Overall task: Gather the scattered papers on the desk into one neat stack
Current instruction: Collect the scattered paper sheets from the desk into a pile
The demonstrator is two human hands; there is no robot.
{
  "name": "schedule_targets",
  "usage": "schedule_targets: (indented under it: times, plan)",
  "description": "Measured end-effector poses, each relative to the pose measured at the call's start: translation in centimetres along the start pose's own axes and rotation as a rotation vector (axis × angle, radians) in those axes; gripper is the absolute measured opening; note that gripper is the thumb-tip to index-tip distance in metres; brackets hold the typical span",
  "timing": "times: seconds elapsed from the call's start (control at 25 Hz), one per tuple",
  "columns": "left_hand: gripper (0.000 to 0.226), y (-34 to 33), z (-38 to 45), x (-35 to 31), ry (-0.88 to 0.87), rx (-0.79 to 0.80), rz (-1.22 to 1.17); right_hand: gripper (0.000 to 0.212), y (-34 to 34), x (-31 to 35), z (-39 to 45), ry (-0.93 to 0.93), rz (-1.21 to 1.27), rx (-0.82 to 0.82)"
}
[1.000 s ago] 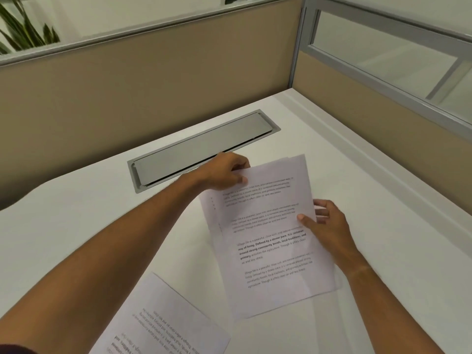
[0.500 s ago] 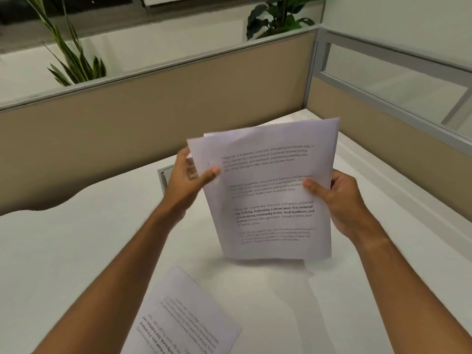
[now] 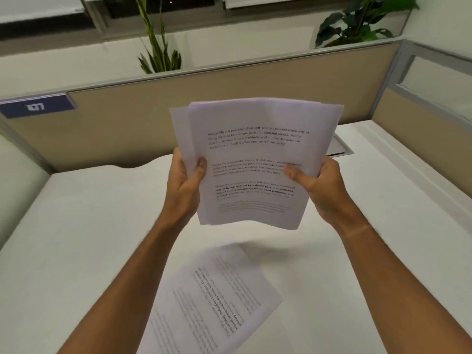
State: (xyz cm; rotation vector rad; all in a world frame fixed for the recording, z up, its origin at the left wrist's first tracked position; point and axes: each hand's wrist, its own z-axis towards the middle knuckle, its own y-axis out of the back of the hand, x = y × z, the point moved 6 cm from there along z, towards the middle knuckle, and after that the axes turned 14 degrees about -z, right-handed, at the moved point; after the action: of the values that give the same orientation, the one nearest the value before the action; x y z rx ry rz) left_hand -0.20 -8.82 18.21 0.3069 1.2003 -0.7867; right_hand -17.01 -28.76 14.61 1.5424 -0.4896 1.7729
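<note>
desk [image 3: 84, 226] left — open | loose sheet [image 3: 214, 297] lies near edge | partition [image 3: 127, 129] walls far side

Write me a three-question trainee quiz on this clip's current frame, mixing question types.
1. True or false: the bundle of white printed sheets rests flat on the white desk.
2. Which hands grip the bundle? A) left hand only B) right hand only C) both
3. Fill in: one loose white printed sheet lies on the desk, between the person's ____.

Key:
1. False; it is held up above the desk.
2. C; one hand on each side edge.
3. Forearms.
</note>
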Motion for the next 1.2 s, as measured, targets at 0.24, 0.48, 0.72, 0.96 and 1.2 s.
schedule_targets:
  times: [0.24, 0.48, 0.72, 0.96, 1.2]
  plan:
    - [0.010, 6.2, -5.9, -0.3, -0.037, -0.178, 0.003, 0.044, -7.2, -0.4, -1.8, -0.011, -0.009, 0.175]
    - [0.022, 7.8, -9.8, 4.6, 0.188, -0.160, 0.116, 0.031, -10.7, -4.8, -5.4, -0.180, -0.109, 0.214]
    - [0.010, 10.3, -10.5, 4.9, 0.437, -0.347, -0.013, 0.021, -10.1, -4.7, -6.8, -0.167, -0.194, 0.300]
    - [0.041, 16.9, -22.4, 5.2, 0.695, -0.736, 0.404, 0.017, -8.2, -6.0, -7.5, -0.282, -0.115, 0.243]
    - [0.102, 13.9, -29.4, 7.7, 1.000, -0.621, 0.954, 0.022, -9.8, -6.2, -8.3, -0.315, -0.050, 0.286]
